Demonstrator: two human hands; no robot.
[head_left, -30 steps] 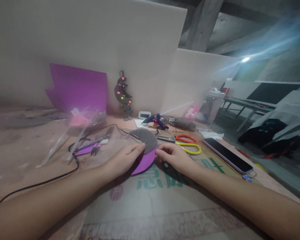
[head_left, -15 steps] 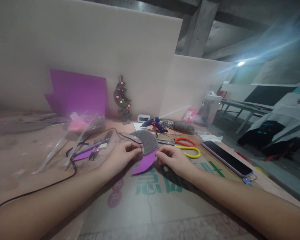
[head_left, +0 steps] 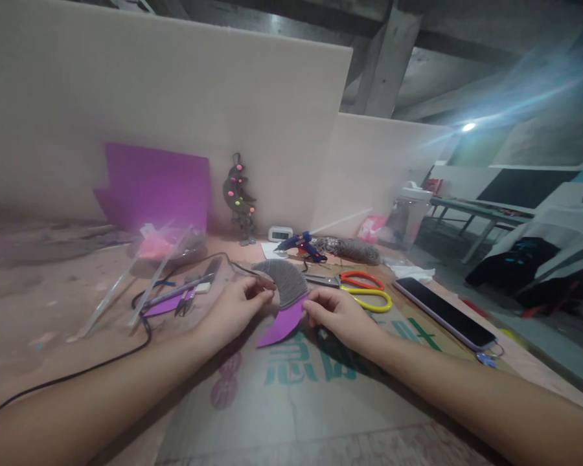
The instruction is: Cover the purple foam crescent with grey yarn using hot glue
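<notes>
A purple crescent-shaped cutout [head_left: 284, 320], its upper half wrapped in grey cord [head_left: 285, 279], is held between both hands just above the cardboard mat [head_left: 291, 408]. My left hand [head_left: 233, 307] pinches its inner left edge with curled fingers. On the right, my right hand [head_left: 337, 314] grips the outer edge between thumb and fingers.
Orange and yellow scissors [head_left: 364, 289] lie right of the hands, a phone [head_left: 444, 312] farther right. A blue glue gun [head_left: 301, 246], a roll of grey cord [head_left: 350, 249], a small clock [head_left: 280, 233] and a decorated dark crescent [head_left: 238, 191] stand behind. Purple sheet [head_left: 155, 188], glue sticks [head_left: 155, 275], black cable [head_left: 140, 320] at left.
Both hands have tilted the crescent up off the mat, so more of its purple lower tip shows. The hands stay in nearly the same place.
</notes>
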